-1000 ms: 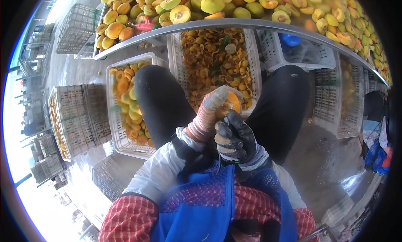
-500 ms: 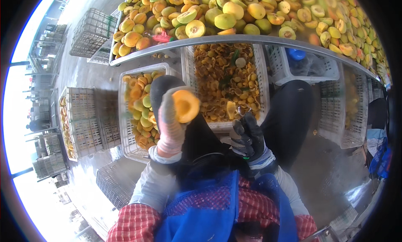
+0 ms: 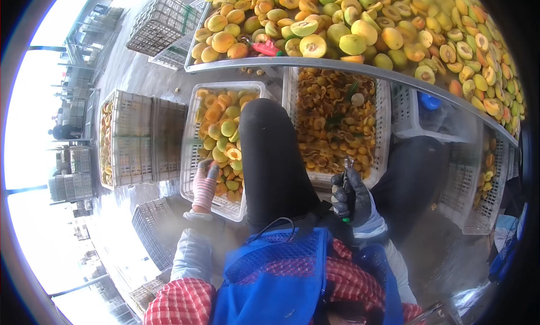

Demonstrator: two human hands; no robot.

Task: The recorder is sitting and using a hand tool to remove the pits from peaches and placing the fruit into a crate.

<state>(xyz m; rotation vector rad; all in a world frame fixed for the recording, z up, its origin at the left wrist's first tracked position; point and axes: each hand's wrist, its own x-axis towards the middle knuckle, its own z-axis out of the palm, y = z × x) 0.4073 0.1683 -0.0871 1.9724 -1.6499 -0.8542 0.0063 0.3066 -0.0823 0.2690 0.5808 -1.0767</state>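
Note:
My left hand [image 3: 204, 181], in a pink striped glove, hovers over the near end of a white crate [image 3: 190, 156] filled with halved yellow-orange fruit [image 3: 222, 131]; nothing shows in its fingers. My right hand [image 3: 351, 198], in a dark glove, is closed around a small metal-tipped tool [image 3: 346, 165] with a green handle. It sits at the near rim of a second white crate [image 3: 288, 108] holding orange pits and scraps [image 3: 332, 120]. My dark-trousered knee [image 3: 270, 150] lies between the two crates.
A metal-edged table [image 3: 337, 66] ahead is heaped with whole and halved fruit [image 3: 349, 27], with a red-handled tool [image 3: 264, 46] among them. Stacked white crates [image 3: 140, 136] stand left, more crates [image 3: 160, 21] far left, another [image 3: 478, 184] right. A blue object [image 3: 430, 102] lies under the table.
My left hand, which held up a halved fruit, has dropped to the left crate and no longer shows the fruit. My right hand has kept the tool and sunk slightly.

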